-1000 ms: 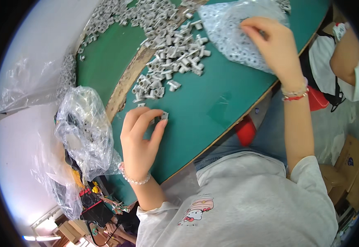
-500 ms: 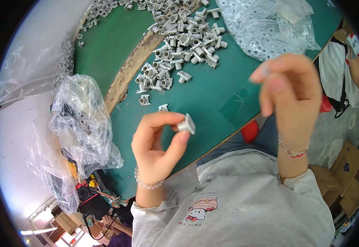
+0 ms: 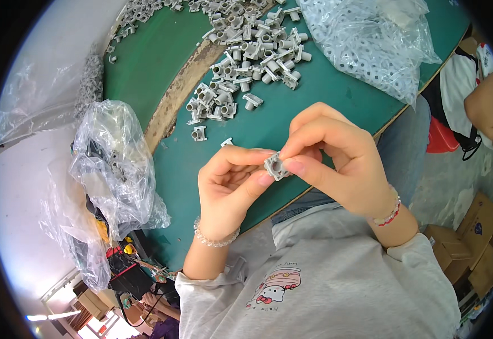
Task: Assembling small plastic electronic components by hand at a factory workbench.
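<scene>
A small grey plastic fitting (image 3: 276,167) with a square flange and a round opening is held up between my two hands above the table's near edge. My left hand (image 3: 227,189) pinches its left side between thumb and forefinger. On its other side, the thumb and forefinger of my right hand (image 3: 342,164) close on the flange edge; whether a smaller piece is between those fingertips is hidden. Just beyond my left hand lies a single loose fitting (image 3: 227,142), partly covered by it. Many more like it form a heap (image 3: 257,56) farther away.
At the far right, a clear plastic bag (image 3: 365,51) holds many pale ring-shaped pieces. Crumpled clear bags (image 3: 116,164) hang over the green table's (image 3: 144,62) left side. Cardboard boxes (image 3: 467,243) stand on the floor at right, and another person's arm (image 3: 488,107) shows there.
My right hand has come in from the right and taken hold of the fitting's edge. The fitting has moved slightly right and turned, so its opening now shows.
</scene>
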The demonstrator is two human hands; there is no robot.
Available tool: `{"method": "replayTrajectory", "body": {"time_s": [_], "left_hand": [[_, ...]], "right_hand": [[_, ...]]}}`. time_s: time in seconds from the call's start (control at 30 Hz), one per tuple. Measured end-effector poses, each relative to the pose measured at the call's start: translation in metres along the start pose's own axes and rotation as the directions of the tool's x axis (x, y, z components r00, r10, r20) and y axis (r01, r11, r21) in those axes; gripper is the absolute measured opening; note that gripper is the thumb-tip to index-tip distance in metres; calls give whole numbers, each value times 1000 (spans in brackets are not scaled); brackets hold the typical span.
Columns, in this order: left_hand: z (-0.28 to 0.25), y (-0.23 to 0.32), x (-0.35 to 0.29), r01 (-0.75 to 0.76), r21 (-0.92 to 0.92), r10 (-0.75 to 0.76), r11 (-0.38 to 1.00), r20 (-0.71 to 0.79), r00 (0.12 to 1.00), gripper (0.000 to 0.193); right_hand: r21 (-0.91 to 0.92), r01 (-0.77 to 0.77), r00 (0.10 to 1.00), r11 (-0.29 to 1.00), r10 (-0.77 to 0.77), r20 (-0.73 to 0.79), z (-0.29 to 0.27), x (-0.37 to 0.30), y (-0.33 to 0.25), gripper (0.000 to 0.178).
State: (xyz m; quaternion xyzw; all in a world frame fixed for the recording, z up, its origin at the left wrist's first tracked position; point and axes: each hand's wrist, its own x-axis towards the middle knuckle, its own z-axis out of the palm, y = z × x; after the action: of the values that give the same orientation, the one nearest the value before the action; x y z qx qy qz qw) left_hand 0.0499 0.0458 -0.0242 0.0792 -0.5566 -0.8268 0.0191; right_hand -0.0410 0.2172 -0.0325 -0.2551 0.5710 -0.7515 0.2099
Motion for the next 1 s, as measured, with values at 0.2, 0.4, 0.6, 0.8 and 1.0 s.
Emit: {"method": "replayTrajectory", "body": {"time_s": [0.2,0.4,0.6,0.8,1.0], "left_hand": [[2,1,-2,-12,42,13,999,-21,1000,22],[4,1,-4,11,73,-7,997,-53,999,21],[4,2,-7,-16,53,15,998,28,999,19],[3,0,-5,-37,25,35,999,79,996,19],[3,-1,-2,-58,-15,59,998,60,996,17]], "right_hand": [[112,-37,997,993,30,64,6,-2,5,16],[413,-290,957,863,253,144,7,3,5,27],[478,-565,807,672,333,487,-7,9,9,34],[568,-530,831,630,254,494,-4,3,15,36],[567,-350,929,746,198,314,4,-4,12,28]]}}
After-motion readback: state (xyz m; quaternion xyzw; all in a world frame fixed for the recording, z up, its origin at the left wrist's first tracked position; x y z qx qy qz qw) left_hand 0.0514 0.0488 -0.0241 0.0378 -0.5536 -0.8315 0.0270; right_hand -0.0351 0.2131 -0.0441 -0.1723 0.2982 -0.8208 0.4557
